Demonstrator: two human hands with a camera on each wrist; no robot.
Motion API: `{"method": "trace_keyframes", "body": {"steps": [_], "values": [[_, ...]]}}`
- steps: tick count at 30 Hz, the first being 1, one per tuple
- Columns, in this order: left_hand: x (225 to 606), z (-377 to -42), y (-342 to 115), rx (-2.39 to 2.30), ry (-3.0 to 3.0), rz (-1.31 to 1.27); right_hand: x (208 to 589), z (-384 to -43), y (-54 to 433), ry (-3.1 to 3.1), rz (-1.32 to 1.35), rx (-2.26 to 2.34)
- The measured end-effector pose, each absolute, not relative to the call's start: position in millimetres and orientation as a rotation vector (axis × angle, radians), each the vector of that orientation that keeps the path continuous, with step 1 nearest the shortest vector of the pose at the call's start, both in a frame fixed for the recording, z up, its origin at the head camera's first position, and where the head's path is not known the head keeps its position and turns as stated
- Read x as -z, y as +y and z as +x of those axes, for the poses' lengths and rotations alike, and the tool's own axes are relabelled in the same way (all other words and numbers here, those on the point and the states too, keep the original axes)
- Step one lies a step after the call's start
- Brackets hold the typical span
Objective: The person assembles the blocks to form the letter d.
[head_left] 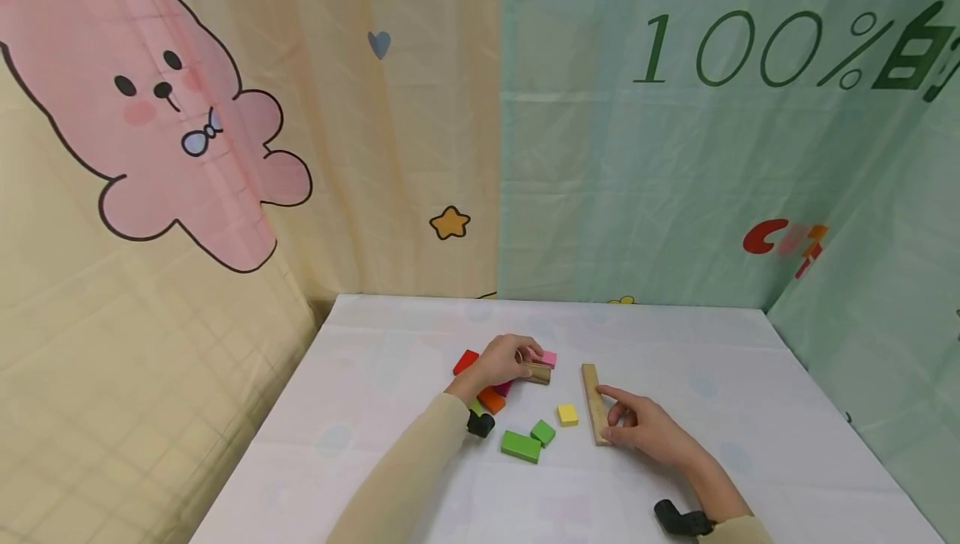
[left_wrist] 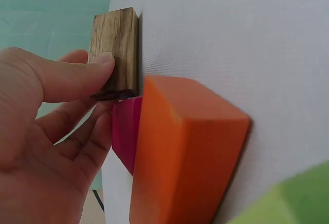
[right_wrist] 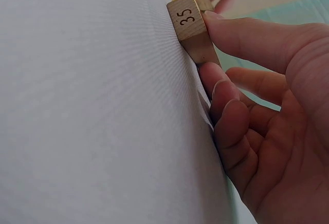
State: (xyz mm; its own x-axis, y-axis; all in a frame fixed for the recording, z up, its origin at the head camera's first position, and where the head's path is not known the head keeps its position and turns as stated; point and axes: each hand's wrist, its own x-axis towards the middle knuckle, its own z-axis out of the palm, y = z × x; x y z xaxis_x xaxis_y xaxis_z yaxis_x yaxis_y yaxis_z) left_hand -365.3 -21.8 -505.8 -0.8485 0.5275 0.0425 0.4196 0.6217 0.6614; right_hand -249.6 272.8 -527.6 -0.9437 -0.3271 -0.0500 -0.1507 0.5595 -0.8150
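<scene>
My left hand (head_left: 498,361) pinches a brown wood-grain block (left_wrist: 115,44) between thumb and fingers, low over the white table. Beside it lie a pink block (head_left: 550,357), a magenta block (left_wrist: 126,126) and an orange block (left_wrist: 185,142); the wrist partly covers this group in the head view. My right hand (head_left: 652,431) holds a long, light wooden block (head_left: 592,402) lying on the table. Its thumb is at the near end and its forefinger along the right side, with the other fingers bent. That end bears the number 35 in the right wrist view.
A yellow block (head_left: 567,415) lies between the hands. Closer to me are a small green block (head_left: 543,432) and a longer green block (head_left: 521,446). A red block (head_left: 465,361) lies left of the left hand. Printed curtains (head_left: 420,152) hang behind the table (head_left: 360,377).
</scene>
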Motion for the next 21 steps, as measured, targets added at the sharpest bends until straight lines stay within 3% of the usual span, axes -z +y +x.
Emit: {"method": "trace_keyframes", "body": {"steps": [21], "values": [[502.6, -366.7, -23.0, -1.138, 2.667, 0.856, 529.1, -250.2, 274.0, 2.587, -0.417, 1.327]]}}
